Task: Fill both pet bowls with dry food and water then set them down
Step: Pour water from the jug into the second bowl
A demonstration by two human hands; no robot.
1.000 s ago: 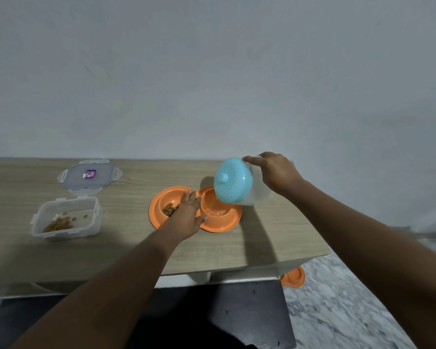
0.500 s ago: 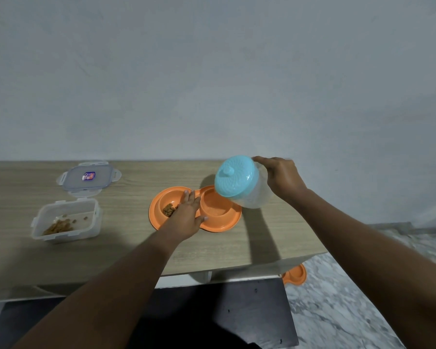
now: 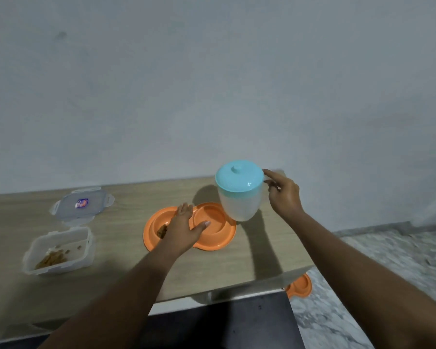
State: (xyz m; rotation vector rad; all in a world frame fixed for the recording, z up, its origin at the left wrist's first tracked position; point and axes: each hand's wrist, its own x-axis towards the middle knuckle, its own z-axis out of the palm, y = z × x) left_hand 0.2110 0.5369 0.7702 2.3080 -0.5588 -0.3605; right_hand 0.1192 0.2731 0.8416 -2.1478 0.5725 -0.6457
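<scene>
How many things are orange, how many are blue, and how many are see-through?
Orange: 2, the double bowl on the table and another bowl on the floor
Blue: 1, the jug lid
See-through: 2, the food box and its lid
Total: 5

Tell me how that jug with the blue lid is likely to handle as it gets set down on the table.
The jug narrows toward its base and carries a wide blue lid, so it may tip if landed off-level. Its smooth translucent plastic looks light and fairly rigid, possibly slippery. The right hand holds it from the side, upright, beside the orange double bowl.
</scene>
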